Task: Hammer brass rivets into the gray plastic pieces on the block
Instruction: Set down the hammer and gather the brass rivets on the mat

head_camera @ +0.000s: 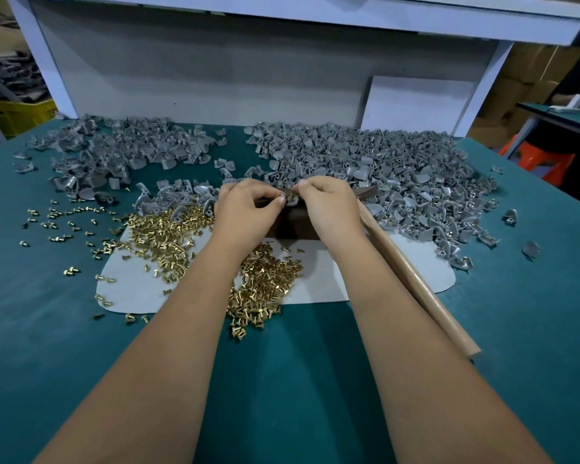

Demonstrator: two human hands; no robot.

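Both hands meet over the dark block (290, 226) at the middle of the table. My left hand (248, 205) and my right hand (329, 205) pinch a small gray plastic piece (290, 199) between their fingertips on top of the block. I cannot tell whether a rivet sits in that piece. The hammer lies under my right forearm, its wooden handle (419, 283) running toward me and its dark head (367, 192) beside the block. Loose brass rivets (268, 283) are heaped on a white mat (315, 283) under my forearms.
Large heaps of gray plastic pieces lie at the back left (114, 152) and back right (382, 165) on the green table (282, 380). Scattered rivets (57, 222) dot the left side. A white board (198, 72) walls the back. An orange stool (536, 162) stands right.
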